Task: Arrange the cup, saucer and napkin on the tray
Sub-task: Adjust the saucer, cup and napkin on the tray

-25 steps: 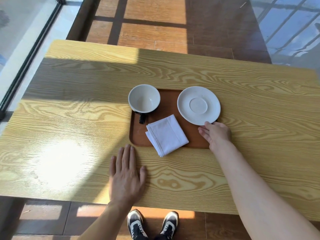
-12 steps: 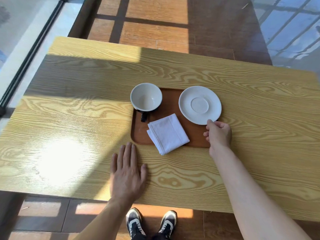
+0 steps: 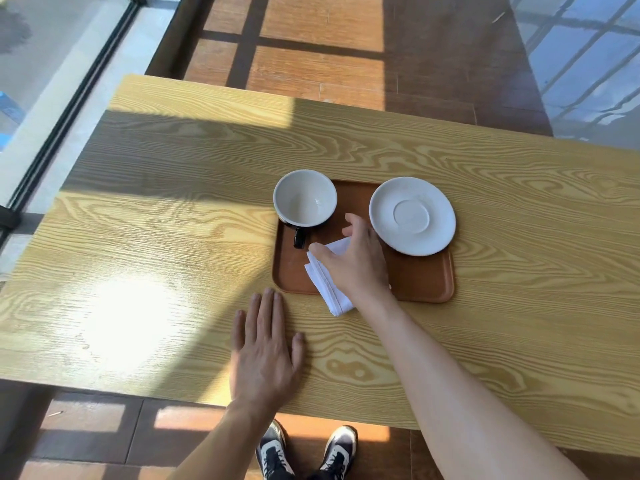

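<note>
Resting spread over the napkin [image 3: 329,285], the right hand [image 3: 356,261] touches it, grip unclear.

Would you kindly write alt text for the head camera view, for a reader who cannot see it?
A person's right hand reaches over a folded white napkin on a brown tray, which also holds an empty white cup and a white saucer. The left hand lies flat on the wooden table.

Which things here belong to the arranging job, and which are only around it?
Job: cup, saucer, napkin under the right hand, tray.
Around: table, left hand lying flat on it, shoes, floor.
</note>
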